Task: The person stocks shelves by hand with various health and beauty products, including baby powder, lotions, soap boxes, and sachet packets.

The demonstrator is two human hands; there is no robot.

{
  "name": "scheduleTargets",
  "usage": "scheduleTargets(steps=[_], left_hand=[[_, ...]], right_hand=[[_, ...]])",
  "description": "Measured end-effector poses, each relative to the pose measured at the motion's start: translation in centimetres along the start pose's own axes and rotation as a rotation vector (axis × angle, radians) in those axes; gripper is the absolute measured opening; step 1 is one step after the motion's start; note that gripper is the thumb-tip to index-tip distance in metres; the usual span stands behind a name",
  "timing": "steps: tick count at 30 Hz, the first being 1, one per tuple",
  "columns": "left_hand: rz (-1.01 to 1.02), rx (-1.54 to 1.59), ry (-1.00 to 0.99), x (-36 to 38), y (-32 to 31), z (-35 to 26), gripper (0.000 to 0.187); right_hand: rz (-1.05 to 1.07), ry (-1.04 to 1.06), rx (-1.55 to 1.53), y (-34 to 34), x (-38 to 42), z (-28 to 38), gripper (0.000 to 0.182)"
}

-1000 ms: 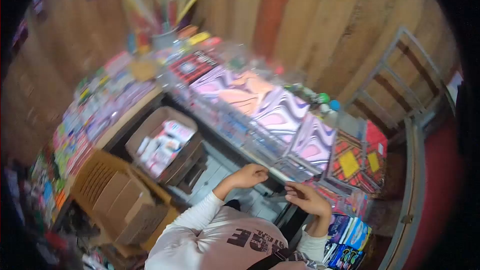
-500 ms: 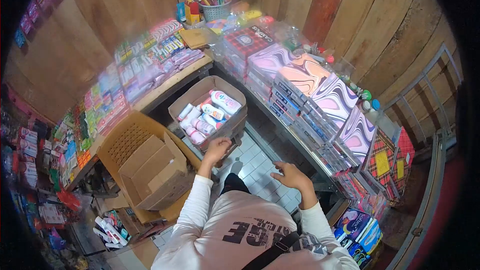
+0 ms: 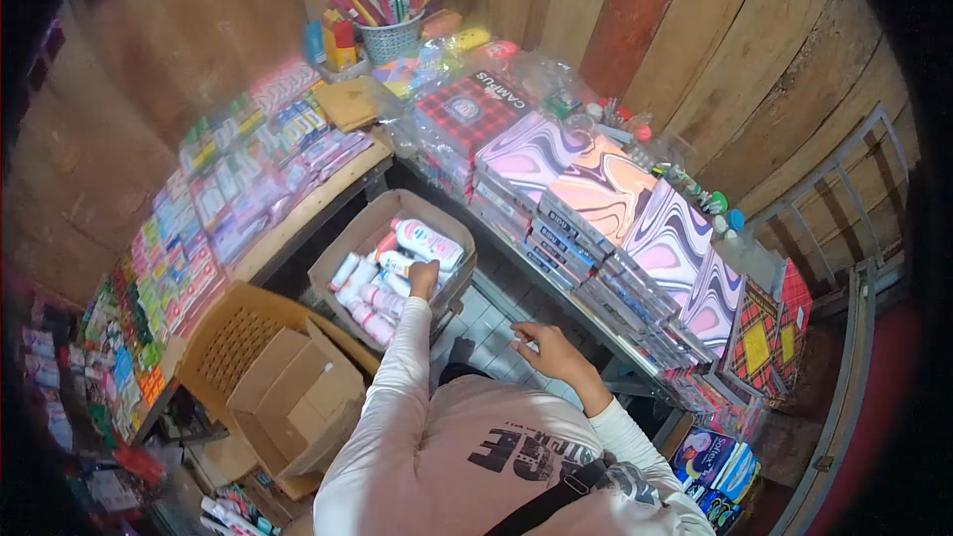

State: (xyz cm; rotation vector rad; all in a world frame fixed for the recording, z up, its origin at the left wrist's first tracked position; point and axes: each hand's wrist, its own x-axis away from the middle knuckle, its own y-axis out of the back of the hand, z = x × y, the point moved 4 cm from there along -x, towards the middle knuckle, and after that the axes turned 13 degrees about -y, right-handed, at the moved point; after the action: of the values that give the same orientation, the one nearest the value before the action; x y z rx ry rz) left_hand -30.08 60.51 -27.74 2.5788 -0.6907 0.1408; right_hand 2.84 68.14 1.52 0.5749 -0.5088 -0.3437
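My left hand [image 3: 424, 280] reaches into a cardboard box [image 3: 331, 250] filled with bottles. It is over the box's right part, against a white bottle with a coloured label [image 3: 396, 263]; its fingers are hidden, so a grip cannot be made out. Beside it lies a larger white bottle with pink lettering [image 3: 429, 242]. Several white and pink bottles [image 3: 372, 321] fill the near side of the box. My right hand [image 3: 546, 349] hovers above the tiled floor, with loosely curled fingers apart and nothing in them.
A bare-bottomed cardboard box [image 3: 298, 402] sits on a tan woven plastic chair [image 3: 228, 333]. Small packets [image 3: 233, 199] cover the left table. Stacked marbled-cover books [image 3: 606, 184] line the right table. Softex packs [image 3: 707, 457] stand low at right.
My left hand has moved from the box's near edge into the box, among the bottles. My right hand stays over the floor. The camera view has shifted a little.
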Motion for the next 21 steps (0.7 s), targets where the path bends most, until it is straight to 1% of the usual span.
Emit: scheduleTargets(steps=[1, 2, 3, 5, 6, 7, 9, 11, 13, 15, 19, 21], left_hand=[[-0.022, 0.065, 0.084, -1.1, -1.0, 0.2, 0.035], [-0.109, 0.113, 0.171, -1.6, -2.0, 0.5, 0.04], [-0.08, 0.148, 0.152, -4.1, -3.6, 3.1, 0.049], [-0.148, 0.042, 0.131, -4.3, -3.7, 0.9, 0.062], [-0.208, 0.025, 0.215, -4.9, -4.0, 1.3, 0.069], [-0.191, -0.095, 0.259, -5.6, -4.0, 1.7, 0.073], [-0.138, -0.006, 0.261, -6.6, -4.5, 3.4, 0.076], [-0.002, -0.048, 0.175, -6.2, -3.5, 0.6, 0.077], [-0.02, 0.01, 0.137, -5.6, -2.9, -1.3, 0.078], [-0.19, 0.17, 0.145, -4.4, -2.4, -2.1, 0.079], [-0.256, 0.056, -0.112, -1.8, 1.2, -3.6, 0.072], [-0.144, 0.177, -0.23, 0.1, 4.0, -6.2, 0.061]], right_hand=[[0.025, -0.033, 0.015, 0.3, -0.6, 0.2, 0.039], [0.018, -0.039, 0.038, 0.4, -1.5, 0.0, 0.039], [0.003, -0.066, 0.027, 0.7, -2.2, -0.4, 0.039], [-0.032, -0.113, 0.002, 1.3, -3.6, -1.0, 0.04], [-0.054, -0.119, -0.016, 1.6, -4.3, -1.0, 0.04], [-0.075, -0.126, -0.035, 2.0, -5.0, -1.0, 0.04], [-0.088, -0.151, -0.055, 2.0, -6.0, -1.2, 0.04], [-0.077, -0.176, -0.055, 1.8, -7.2, -1.5, 0.04], [-0.035, -0.212, -0.061, 1.8, -8.3, -1.1, 0.04], [0.004, -0.213, -0.071, 1.4, -9.4, -0.9, 0.04], [0.029, -0.15, -0.092, 1.9, -11.7, -0.3, 0.04], [0.048, -0.136, -0.12, 2.0, -12.7, 0.0, 0.042]])
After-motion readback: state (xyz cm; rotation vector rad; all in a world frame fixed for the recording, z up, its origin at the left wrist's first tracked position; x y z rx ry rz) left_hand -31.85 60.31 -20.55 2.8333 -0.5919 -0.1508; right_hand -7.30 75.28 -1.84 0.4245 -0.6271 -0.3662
